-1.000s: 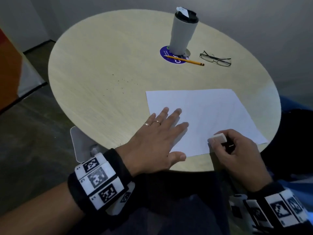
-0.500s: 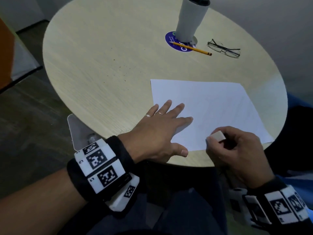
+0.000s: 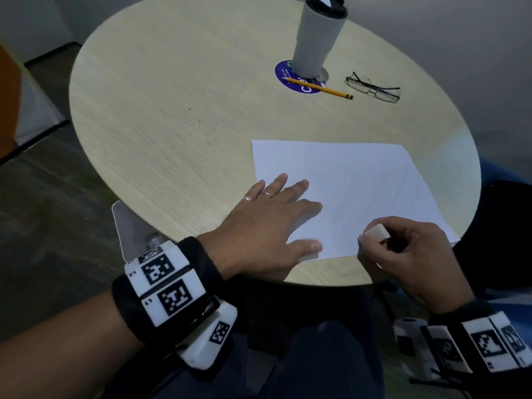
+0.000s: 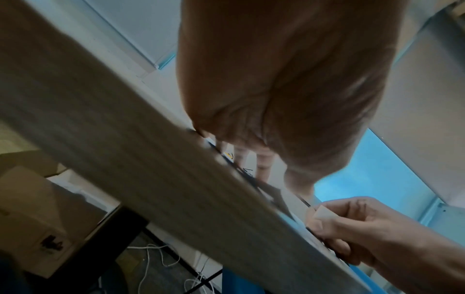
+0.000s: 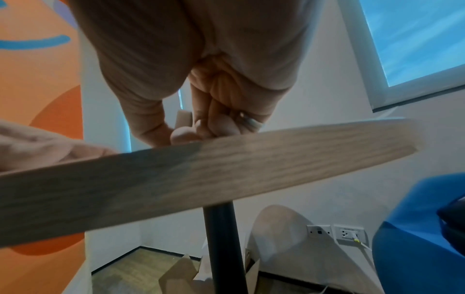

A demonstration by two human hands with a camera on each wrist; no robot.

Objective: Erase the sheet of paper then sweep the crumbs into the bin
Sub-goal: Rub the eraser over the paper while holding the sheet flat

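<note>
Step in hand, I judge: erasing, about to start or between strokes. Next move needs rubbing w/ steady downforce while the sheet is kept pinned.

Right hand (image 3: 408,254) pinches the eraser (image 3: 377,233), thumb and fingers curled tight round it, at the near table edge (image 3: 331,279). Just left of that grip, left hand (image 3: 270,226) lies flat, fingers spread and straight, pressing the sheet of paper (image 3: 359,180). Further left and beyond, crumbs (image 3: 207,122) dot the tabletop. Bin not clearly seen.

Black wristbands (image 3: 161,286) carrying white blocks printed with square black codes are worn, and two rings (image 3: 267,194) on the left hand (image 3: 267,226).
</note>
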